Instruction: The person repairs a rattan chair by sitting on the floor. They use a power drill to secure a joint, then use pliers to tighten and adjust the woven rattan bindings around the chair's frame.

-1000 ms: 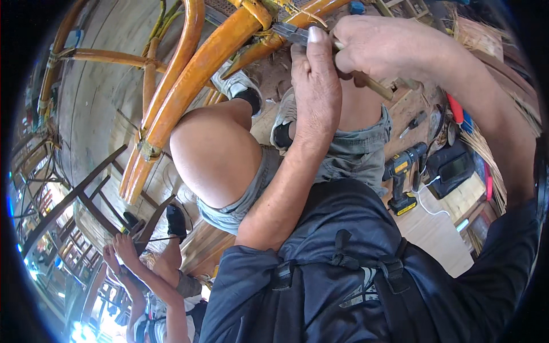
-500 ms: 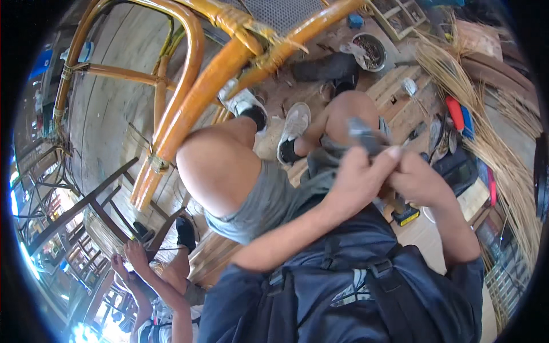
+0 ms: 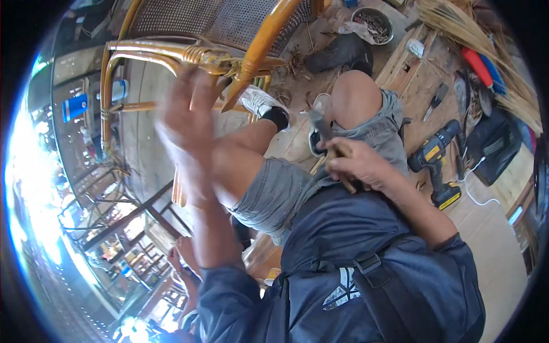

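Observation:
My right hand (image 3: 357, 163) is closed around a wooden-handled tool (image 3: 320, 126) with a flat grey metal end, held over my lap. The tool's exact kind does not show clearly. My left hand (image 3: 189, 114) is raised, smeared by motion, in front of a glossy rattan chair (image 3: 269, 40) with bound joints. It overlaps the frame near a wrapped joint (image 3: 209, 57); whether it touches is unclear. A woven mesh panel (image 3: 194, 20) fills part of the chair.
A cordless drill (image 3: 434, 157) lies to my right, with a screwdriver-like tool (image 3: 436, 102) and a red-handled thing (image 3: 477, 66) beyond. Farther off are a metal bowl of small pieces (image 3: 372, 26) and loose rattan strands (image 3: 457, 26). Another person's hands (image 3: 184, 251) show at lower left.
My left hand has left the tool and swung up and left toward the chair. The right hand keeps the tool. The view has shifted, showing more of the chair and the whole drill.

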{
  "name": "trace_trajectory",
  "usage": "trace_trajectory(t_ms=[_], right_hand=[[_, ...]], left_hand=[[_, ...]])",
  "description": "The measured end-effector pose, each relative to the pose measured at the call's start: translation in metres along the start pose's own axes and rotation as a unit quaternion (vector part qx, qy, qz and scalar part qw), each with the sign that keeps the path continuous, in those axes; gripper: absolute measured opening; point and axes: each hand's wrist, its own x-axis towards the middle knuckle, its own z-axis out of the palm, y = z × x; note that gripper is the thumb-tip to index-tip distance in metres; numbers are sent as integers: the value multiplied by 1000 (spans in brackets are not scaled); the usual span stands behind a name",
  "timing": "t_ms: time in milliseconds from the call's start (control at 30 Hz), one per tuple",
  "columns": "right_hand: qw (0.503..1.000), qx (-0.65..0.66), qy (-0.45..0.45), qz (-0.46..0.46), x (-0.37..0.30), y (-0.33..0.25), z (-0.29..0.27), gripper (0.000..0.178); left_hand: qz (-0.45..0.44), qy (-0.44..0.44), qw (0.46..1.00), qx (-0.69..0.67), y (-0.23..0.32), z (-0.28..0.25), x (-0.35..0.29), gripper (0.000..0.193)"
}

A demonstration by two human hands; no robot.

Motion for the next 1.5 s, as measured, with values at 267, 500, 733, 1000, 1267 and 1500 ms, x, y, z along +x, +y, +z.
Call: trace_trajectory(t_ms=[267, 500, 733, 1000, 1267, 1500], right_hand=[[975, -198, -29, -97, 64, -22, 8, 33], [909, -370, -12, -190, 135, -53, 18, 38], [897, -380, -4, -227, 145, -57, 17, 35], [866, -453, -40, -207, 147, -86, 10, 29], [789, -563, 15, -244, 81, -138, 15, 16], [653, -711, 20, -259, 178, -127, 22, 20]], left_hand=[[9, -386, 883, 266, -57, 18, 137, 43], [-78, -418, 880, 211, -44, 32, 137, 49], [-84, -462, 865, 177, -47, 33, 143, 45], [-73, -506, 831, 218, -48, 40, 158, 40], [-53, -420, 894, 145, -65, 39, 141, 33], [-26, -464, 874, 141, -78, 42, 159, 33]])
